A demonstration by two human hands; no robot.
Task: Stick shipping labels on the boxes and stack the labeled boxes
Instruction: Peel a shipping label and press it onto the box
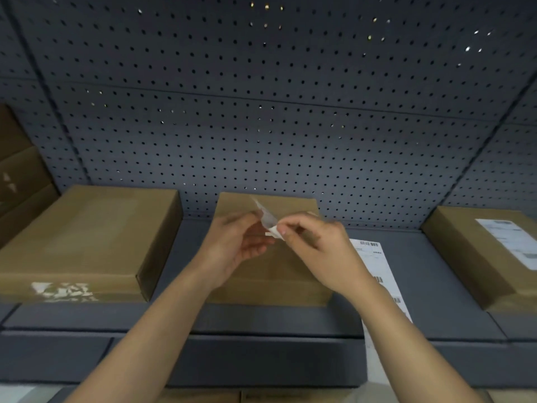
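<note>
So the small white label (268, 219) is up in the air between both hands, right over the middle box (263, 289). The right hand (315, 247) pinches its near bottom corner with thumb and fingertip. The left hand (239, 242) sits just left of it, palm turned in and fingers curled toward the label, but it's too blurry to tell if it actually grips it. The label's long axis runs from the pinch up and slightly left, free tip pointing at the pegboard (261, 112). A label sheet (374, 261) lies flat just right of the box. The right box (470, 257) is already labeled and the left box (87, 237) is bare.
</note>
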